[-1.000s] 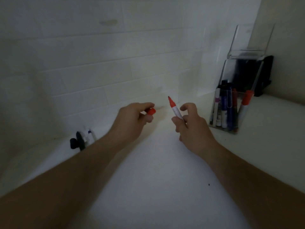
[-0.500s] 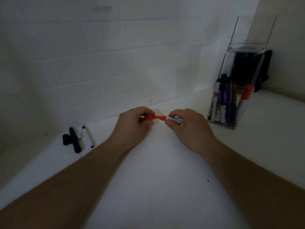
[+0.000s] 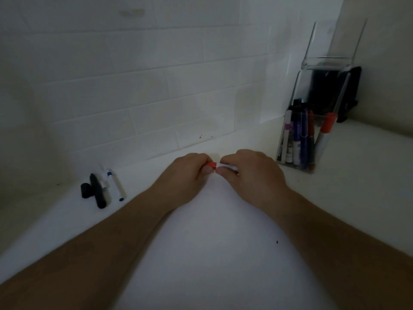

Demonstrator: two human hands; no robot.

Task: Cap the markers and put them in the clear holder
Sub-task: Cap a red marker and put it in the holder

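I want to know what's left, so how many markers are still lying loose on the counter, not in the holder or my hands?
2, maybe more hidden: a black marker and a blue-tipped white marker, side by side on the counter at left.

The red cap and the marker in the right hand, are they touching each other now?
Touching. The head view shows the red cap pressed against the white marker body, no gap, between the left hand and the right hand.

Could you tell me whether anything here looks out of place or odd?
Yes: small red marks stain the white tile wall behind the hands, looking like stray ink. Loose markers also lie by the wall on the left, outside the clear holder.
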